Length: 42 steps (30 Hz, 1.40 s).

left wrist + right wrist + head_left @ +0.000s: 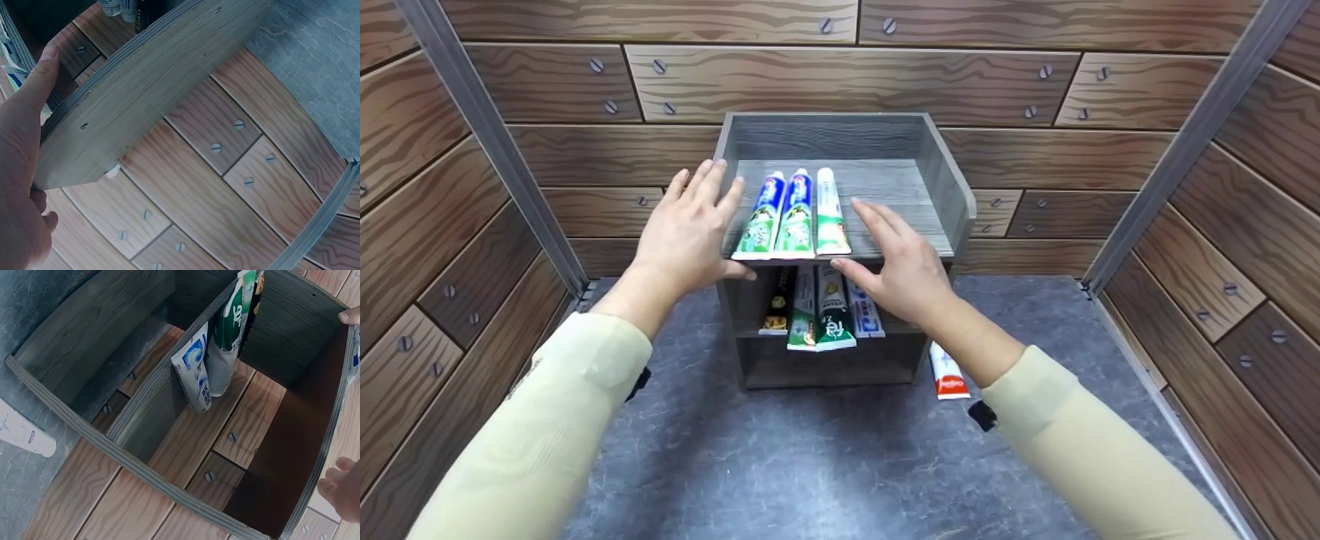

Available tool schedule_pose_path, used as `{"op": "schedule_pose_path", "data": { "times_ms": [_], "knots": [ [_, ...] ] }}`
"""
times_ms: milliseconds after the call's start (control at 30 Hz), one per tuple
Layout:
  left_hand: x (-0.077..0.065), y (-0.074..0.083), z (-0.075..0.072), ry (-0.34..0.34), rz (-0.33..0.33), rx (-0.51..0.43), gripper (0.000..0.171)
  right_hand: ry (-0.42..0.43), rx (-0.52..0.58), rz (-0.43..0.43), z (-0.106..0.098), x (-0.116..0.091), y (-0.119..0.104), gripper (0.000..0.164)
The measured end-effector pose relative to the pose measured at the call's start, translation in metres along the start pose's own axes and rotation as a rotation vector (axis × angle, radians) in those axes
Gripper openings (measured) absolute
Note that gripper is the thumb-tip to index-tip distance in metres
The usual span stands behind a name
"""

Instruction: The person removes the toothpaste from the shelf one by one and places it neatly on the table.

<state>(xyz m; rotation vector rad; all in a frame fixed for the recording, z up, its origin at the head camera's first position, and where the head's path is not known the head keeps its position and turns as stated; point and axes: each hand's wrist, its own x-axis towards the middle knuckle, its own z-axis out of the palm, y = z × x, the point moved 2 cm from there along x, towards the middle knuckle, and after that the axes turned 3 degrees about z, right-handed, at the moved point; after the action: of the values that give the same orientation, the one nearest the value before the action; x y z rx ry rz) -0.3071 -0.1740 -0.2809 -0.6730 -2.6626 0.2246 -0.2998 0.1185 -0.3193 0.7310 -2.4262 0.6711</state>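
Observation:
My left hand [684, 229] is at the left side panel of a small grey wooden shelf [825, 135], fingers spread along the panel and thumb by the top board's front edge. In the left wrist view, the left thumb [42, 76] lies on the inner side. My right hand [904, 274] hovers by that front edge, holding nothing, its fingers extended beside a white-and-green toothpaste tube [829, 214]. To that tube's left lie two blue-and-green toothpaste tubes, one at the far left [761, 217] and one in the middle [796, 217].
The middle level holds several toothpaste tubes, among them a dark green one [834, 311] and a white-and-blue one [194, 368]. A red-and-white tube [949, 373] lies on the grey floor [780, 465] right of the shelf. Wood-patterned walls [847, 82] surround it.

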Motion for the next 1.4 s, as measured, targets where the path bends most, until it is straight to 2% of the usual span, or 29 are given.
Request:
{"op": "schedule_pose_path", "data": {
  "times_ms": [433,867,1400],
  "knots": [
    [0.0,0.001,0.0,0.004,0.001,-0.002,0.132,-0.141,-0.044,0.035,0.008,0.015,-0.001,0.084],
    [0.0,0.0,0.0,-0.007,0.0,-0.002,0.133,-0.281,-0.056,0.122,0.017,0.025,0.006,0.093],
    [0.0,0.0,0.001,0.035,0.006,-0.005,0.134,-0.325,-0.072,0.158,0.023,0.034,0.004,0.094]
  ]
}}
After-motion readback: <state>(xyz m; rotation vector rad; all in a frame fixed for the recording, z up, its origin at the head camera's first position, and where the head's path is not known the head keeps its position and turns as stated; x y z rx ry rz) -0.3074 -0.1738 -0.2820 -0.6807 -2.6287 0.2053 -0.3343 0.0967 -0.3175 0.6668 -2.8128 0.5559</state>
